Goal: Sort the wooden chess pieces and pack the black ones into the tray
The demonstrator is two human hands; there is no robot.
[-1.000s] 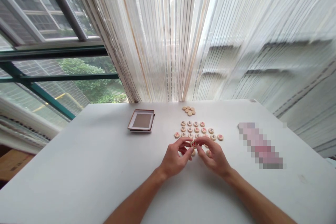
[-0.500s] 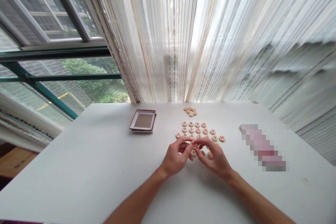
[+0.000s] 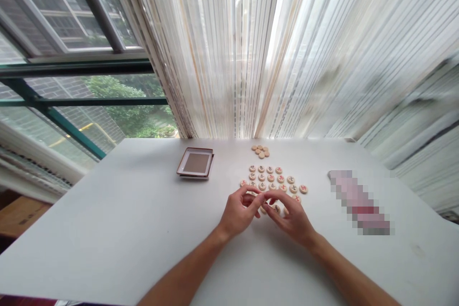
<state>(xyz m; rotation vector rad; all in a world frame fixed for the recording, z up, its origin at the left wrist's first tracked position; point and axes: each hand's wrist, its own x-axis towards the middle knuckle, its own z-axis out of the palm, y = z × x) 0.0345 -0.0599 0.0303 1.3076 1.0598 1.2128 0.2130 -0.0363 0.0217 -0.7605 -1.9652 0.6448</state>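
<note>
Round wooden Chinese chess pieces with red and black characters lie face up in several rows on the white table. Over the near rows, my left hand and my right hand meet at the fingertips. Between them they pinch one Chinese chess piece, which the fingers almost wholly cover. Both hands are closed in this pinch, and its marked face cannot be made out now. Some pieces beneath the hands are partly hidden; one with a black character shows between the thumbs.
Farther back lies a small cluster of blank-looking pieces. A shallow square box stands at the back left of the table. To the right is a blurred-out pinkish object. Striped curtains and a window border the far edge.
The piece between my fingers showed a red character before; now the fingers have closed over it and its face is hidden. Both hands stay in nearly the same place.
</note>
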